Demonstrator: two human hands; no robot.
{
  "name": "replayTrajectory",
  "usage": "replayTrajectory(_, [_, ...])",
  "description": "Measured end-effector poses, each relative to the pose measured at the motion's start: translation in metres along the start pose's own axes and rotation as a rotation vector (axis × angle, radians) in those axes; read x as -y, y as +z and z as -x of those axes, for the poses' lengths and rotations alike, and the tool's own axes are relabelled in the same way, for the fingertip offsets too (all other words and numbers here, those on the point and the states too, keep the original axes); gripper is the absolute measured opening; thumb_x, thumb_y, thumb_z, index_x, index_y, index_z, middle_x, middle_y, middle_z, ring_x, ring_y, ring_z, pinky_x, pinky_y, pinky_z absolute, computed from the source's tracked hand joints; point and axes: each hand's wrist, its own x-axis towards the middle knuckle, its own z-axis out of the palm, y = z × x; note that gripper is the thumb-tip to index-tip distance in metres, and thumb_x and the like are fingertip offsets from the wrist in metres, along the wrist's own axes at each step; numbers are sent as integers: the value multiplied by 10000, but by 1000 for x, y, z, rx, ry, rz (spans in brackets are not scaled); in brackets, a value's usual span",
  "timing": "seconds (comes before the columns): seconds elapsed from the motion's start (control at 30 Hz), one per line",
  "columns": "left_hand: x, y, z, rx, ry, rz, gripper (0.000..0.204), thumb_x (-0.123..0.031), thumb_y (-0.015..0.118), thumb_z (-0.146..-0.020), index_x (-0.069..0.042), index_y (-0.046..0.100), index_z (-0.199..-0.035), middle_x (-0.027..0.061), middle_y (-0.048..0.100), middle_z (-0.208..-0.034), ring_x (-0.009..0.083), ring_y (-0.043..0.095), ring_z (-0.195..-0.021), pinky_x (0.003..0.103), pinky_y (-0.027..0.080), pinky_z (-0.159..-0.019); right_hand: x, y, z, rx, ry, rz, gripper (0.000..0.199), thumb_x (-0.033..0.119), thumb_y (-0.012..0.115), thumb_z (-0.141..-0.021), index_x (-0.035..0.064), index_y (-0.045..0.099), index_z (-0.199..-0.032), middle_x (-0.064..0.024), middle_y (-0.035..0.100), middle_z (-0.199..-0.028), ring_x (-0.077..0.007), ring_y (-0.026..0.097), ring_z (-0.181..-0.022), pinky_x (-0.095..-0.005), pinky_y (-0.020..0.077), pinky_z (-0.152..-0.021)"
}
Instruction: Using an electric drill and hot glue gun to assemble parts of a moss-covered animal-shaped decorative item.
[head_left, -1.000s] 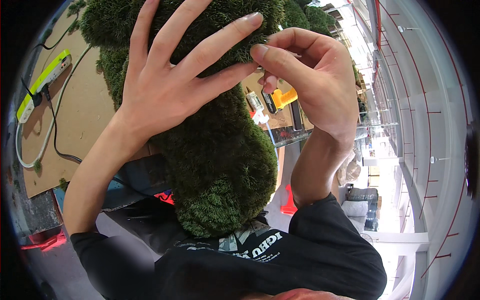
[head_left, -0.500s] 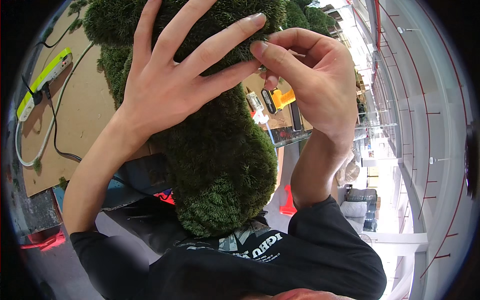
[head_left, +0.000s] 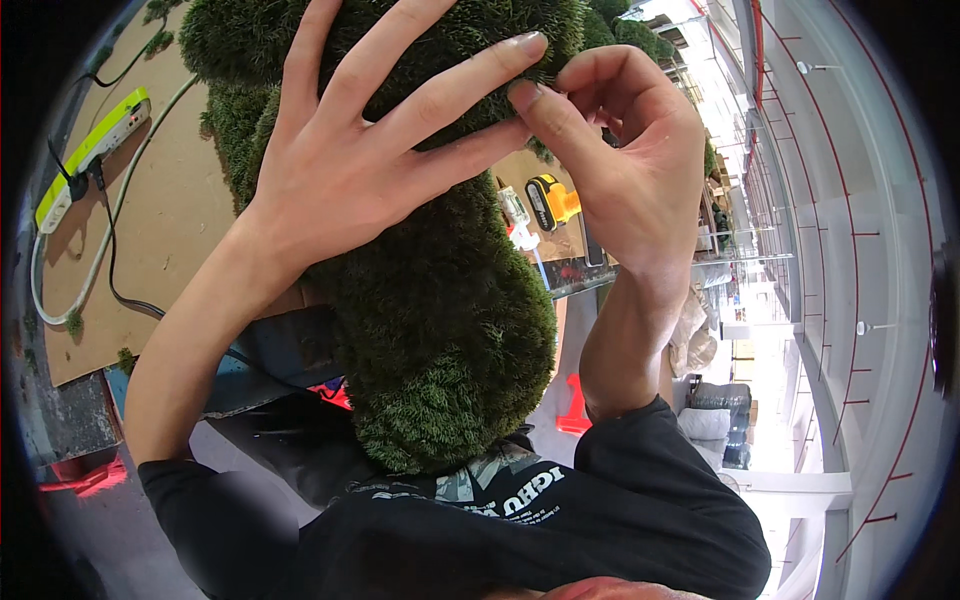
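A bulky piece of artificial greenery, dense and dark green with rounded lobes, reaches from the top of the view down to my lap. My left hand lies spread over its upper part, fingers apart and pressing on the foliage. At the right edge of that upper lobe, my right hand is closed, with thumb and index finger bent together against the greenery near my left fingertips. Whatever the right fingers pinch is hidden among them and the foliage.
On the brown board-topped table at left lies a yellow-green and white power strip with plugs and cables. Right of the greenery are a yellow-and-black power tool and a white-and-orange glue gun. More green clumps stand farther back.
Both hands and the upper greenery have shifted slightly right in view. My right hand has turned a little, its fingers curling more at the foliage edge. The left hand stays spread.
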Motion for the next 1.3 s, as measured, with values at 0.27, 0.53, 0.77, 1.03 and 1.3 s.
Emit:
replayTrajectory(0.27, [1,7,0,-39,-3,8,271,-405,750,-896,-439,736,-1165,-61,508,-1518,348,369,-1481,710,296,-1199,-16,6,-18,-66,-226,-172,759,122,792,-838,25,470,-1519,-254,420,-1563,-369,411,-1461,-490,335,-1175])
replayTrajectory(0.53, [0,9,0,-45,-8,-3,294,-434,739,-916,-442,709,-1208,-69,498,-1524,340,368,-1488,717,286,-1201,6,10,-20,82,-133,-458,1011,183,849,-776,-9,283,-1591,-203,408,-1551,-314,436,-1419,-449,334,-1175])
replayTrajectory(0.77, [3,11,2,-36,-32,38,244,-461,722,-922,-460,720,-1166,-87,499,-1519,331,359,-1493,732,261,-1206,-8,15,-28,96,-184,-552,943,144,822,-783,-21,317,-1563,-169,481,-1469,-263,501,-1350,-394,396,-1134])
replayTrajectory(1.03, [4,-11,-12,-33,-30,153,414,-244,778,-766,-325,759,-1172,17,543,-1523,421,405,-1440,680,292,-1173,-17,16,-27,29,-195,-450,830,177,786,-852,71,368,-1561,-146,448,-1502,-259,493,-1357,-408,447,-1088])
replayTrajectory(1.3, [0,-38,-23,89,-126,449,439,-120,766,-846,-141,548,-1226,80,578,-1497,427,424,-1435,707,232,-1184,-34,-5,-17,159,-223,-576,734,105,648,-906,115,366,-1585,-170,353,-1596,-311,317,-1504,-460,281,-1213])
